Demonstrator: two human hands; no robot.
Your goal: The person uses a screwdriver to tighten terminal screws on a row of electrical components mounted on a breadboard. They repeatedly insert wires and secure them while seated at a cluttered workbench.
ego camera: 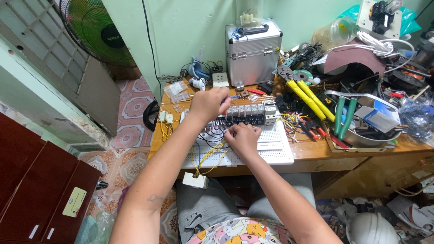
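A white perforated board (pixel 271 149) lies on the wooden desk (pixel 316 153), with a row of grey circuit breakers (pixel 248 114) mounted along its far edge. Black and yellow wires (pixel 210 151) run over the board's left side. My left hand (pixel 209 105) hovers above the left end of the breaker row, fingers closed around a red-handled tool (pixel 224 103) that is mostly hidden. My right hand (pixel 243 138) rests on the board just below the breakers, fingertips pinching at the wires there.
A silver metal case (pixel 253 52) stands at the back. Yellow-handled cutters (pixel 309 97), green-handled pliers (pixel 343 115) and a metal bowl (pixel 375 135) crowd the right side. A fan (pixel 97 29) stands far left, a white helmet (pixel 370 228) on the floor.
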